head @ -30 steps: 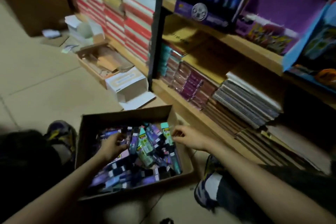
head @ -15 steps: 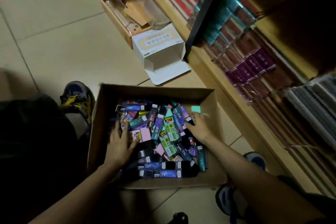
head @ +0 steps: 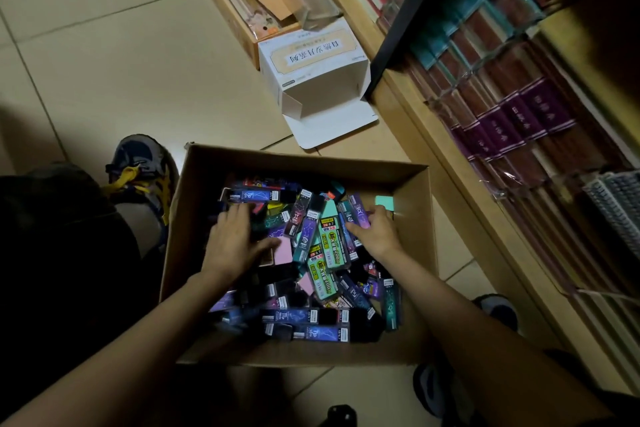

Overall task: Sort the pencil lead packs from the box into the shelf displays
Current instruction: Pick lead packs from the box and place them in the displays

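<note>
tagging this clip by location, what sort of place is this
Most likely a stationery shop or its stockroom: a light wooden shelf holds dense stacks of shrink-wrapped maroon and teal notebooks, and a brown cardboard box of colourful pencil lead packs sits on the tiled floor.

Head camera looks steeply down, seemingly close above box (head: 192,218).

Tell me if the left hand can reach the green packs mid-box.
Probably yes: the green packs lie uncovered on top, close beside the left hand, with nothing tall between them.
</note>
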The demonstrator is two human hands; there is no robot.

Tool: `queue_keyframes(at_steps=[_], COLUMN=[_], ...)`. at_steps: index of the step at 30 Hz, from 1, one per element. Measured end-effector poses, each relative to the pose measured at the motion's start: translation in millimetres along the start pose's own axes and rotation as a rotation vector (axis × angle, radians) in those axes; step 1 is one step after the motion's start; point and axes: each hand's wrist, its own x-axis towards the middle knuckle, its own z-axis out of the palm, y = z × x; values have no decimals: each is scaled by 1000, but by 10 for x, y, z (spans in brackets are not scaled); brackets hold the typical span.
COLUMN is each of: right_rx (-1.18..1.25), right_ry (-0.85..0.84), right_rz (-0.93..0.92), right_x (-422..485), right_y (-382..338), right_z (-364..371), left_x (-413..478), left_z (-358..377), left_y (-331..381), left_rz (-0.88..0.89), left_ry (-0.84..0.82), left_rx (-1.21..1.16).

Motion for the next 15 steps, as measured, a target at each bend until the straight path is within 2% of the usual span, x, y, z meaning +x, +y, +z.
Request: queue_keyframes(at_steps=[3, 5, 10, 15], right_rx=[-97, -110, -26, 185], right_ry=[-6, -8, -49, -73], right_rz=[43, 68, 180, 172], right_x=[-17, -43, -129, -228], right_y=[-20, -24, 61, 20], right_z=[32, 63, 62, 191], left_x=[96, 140, 310, 390], left_z=[39, 68, 41, 112], left_y=[68, 108, 289, 415], left_rz=[32, -18, -116, -129], left_ry=[-90, -121, -203, -207], left_rx=[-10, 8, 83, 140])
